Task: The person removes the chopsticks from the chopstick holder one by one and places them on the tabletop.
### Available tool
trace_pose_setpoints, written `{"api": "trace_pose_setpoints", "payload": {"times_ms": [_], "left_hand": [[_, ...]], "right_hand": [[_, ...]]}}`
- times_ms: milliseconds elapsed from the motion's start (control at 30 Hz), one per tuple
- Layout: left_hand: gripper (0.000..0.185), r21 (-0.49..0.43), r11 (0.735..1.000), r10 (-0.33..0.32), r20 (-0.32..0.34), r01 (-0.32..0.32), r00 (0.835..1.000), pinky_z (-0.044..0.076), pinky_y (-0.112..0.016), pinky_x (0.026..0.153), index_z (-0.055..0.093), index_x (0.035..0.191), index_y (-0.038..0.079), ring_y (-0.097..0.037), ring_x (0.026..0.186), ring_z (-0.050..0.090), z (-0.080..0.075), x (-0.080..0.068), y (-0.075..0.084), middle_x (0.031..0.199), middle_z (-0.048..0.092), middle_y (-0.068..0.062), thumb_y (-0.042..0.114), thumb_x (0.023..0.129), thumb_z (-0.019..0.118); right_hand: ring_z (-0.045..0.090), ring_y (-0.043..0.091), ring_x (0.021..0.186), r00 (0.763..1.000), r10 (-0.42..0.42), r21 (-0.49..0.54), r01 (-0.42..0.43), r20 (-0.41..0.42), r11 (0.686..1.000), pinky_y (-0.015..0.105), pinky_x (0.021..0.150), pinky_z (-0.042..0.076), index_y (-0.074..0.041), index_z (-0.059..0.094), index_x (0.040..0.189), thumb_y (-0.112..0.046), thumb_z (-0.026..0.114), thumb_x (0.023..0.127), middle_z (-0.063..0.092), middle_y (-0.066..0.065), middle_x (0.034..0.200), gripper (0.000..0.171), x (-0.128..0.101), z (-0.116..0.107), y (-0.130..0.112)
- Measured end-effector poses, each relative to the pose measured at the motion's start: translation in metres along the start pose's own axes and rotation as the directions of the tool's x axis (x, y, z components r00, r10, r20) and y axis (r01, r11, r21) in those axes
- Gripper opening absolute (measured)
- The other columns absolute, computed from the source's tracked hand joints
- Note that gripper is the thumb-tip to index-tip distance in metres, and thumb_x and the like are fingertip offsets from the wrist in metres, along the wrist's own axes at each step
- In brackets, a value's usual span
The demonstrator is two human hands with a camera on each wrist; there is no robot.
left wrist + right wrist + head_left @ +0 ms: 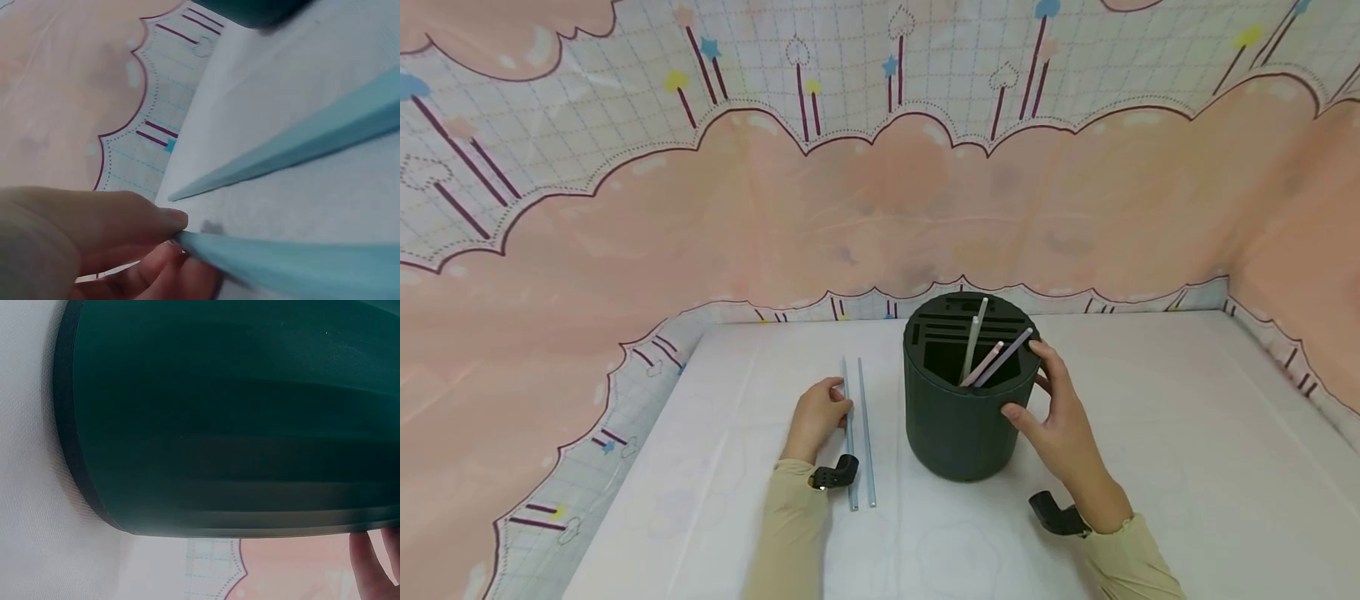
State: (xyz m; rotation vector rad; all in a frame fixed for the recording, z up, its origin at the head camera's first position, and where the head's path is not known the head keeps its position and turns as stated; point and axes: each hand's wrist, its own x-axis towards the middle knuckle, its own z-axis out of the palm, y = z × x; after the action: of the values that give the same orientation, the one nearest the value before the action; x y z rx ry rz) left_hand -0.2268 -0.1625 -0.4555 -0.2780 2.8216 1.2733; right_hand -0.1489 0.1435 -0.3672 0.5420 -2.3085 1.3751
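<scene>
White tablecloth (1150,433) covers the table, faint flower prints on it. Pink cloud-pattern backdrop (865,200) hangs behind and wraps both sides, with grid-lined upper part showing stars, hearts and dark red streaks. Backdrop's scalloped lower edge (125,125) meets the cloth along the table border.

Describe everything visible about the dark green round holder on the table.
The dark green cylindrical plastic-looking holder stands upright on the white table cover. Its wall is faintly ribbed; its top has narrow slots at the back and one large opening. Three thin pastel sticks lean in that opening. The right hand grips its right side, fingers at the rim. Two pale blue sticks lie apart to its left.
</scene>
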Motion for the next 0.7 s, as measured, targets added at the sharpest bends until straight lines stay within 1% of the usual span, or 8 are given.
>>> {"api": "trace_pose_setpoints", "payload": {"times_ms": [133,200,333,433,600,700], "left_hand": [[0.044,0.121,0.991,0.05,-0.02,-0.047,0.999,0.039,-0.024,0.049,0.054,0.118,-0.001,-0.012,0.05,0.05,0.001,-0.002,0.005,0.07,0.054,-0.002,0.007,0.076,0.062],[0.044,0.154,0.986,0.065,-0.019,-0.062,0.998,0.038,-0.024,0.048,0.054,0.118,-0.001,-0.012,0.05,0.049,0.002,-0.004,0.006,0.067,0.054,-0.001,0.008,0.076,0.062],[0.045,0.144,0.988,0.058,0.01,-0.058,0.998,0.038,-0.024,0.049,0.052,0.121,0.001,-0.011,0.051,0.05,0.0,-0.006,0.007,0.07,0.054,-0.001,0.011,0.079,0.062],[0.046,0.141,0.988,0.054,0.029,-0.058,0.998,0.039,-0.026,0.052,0.049,0.124,0.003,-0.013,0.053,0.051,-0.003,-0.006,0.009,0.074,0.055,-0.002,0.018,0.082,0.062],[0.045,0.18,0.977,0.115,0.022,-0.117,0.993,0.04,-0.028,0.057,0.05,0.125,0.009,-0.015,0.066,0.051,-0.009,-0.008,0.018,0.086,0.057,-0.003,0.03,0.085,0.058],[0.043,0.151,0.976,0.156,0.018,-0.157,0.988,0.042,-0.028,0.058,0.051,0.125,0.012,-0.015,0.072,0.053,-0.011,-0.01,0.024,0.092,0.058,-0.002,0.032,0.087,0.056]], "right_hand": [[0.03,0.023,0.125,1.0,-0.009,-0.001,0.009,-0.002,1.0,0.055,0.093,0.031,-0.006,0.025,0.136,-0.006,0.069,0.077,0.029,0.018,0.138,0.074,0.0,-0.001,0.001],[0.03,0.02,0.125,1.0,-0.007,0.002,0.007,-0.006,1.0,0.055,0.093,0.031,-0.004,0.026,0.136,-0.006,0.068,0.077,0.029,0.019,0.138,0.073,0.0,-0.001,0.003],[0.028,0.014,0.125,1.0,-0.001,0.008,0.001,-0.007,1.0,0.055,0.093,0.031,-0.003,0.026,0.136,-0.006,0.068,0.077,0.029,0.019,0.138,0.072,-0.001,0.0,0.005],[0.027,0.011,0.126,1.0,-0.003,0.009,0.003,-0.009,1.0,0.055,0.093,0.031,-0.004,0.025,0.136,-0.004,0.068,0.077,0.028,0.019,0.138,0.073,-0.001,0.0,0.007],[0.028,0.012,0.126,1.0,-0.008,0.021,0.008,-0.008,1.0,0.055,0.094,0.031,-0.004,0.026,0.136,-0.006,0.068,0.077,0.028,0.018,0.139,0.072,0.0,-0.001,0.007],[0.028,0.012,0.125,1.0,-0.009,0.022,0.009,-0.003,1.0,0.054,0.094,0.031,-0.004,0.026,0.136,-0.006,0.068,0.077,0.029,0.018,0.138,0.072,0.001,-0.001,0.008]]}}
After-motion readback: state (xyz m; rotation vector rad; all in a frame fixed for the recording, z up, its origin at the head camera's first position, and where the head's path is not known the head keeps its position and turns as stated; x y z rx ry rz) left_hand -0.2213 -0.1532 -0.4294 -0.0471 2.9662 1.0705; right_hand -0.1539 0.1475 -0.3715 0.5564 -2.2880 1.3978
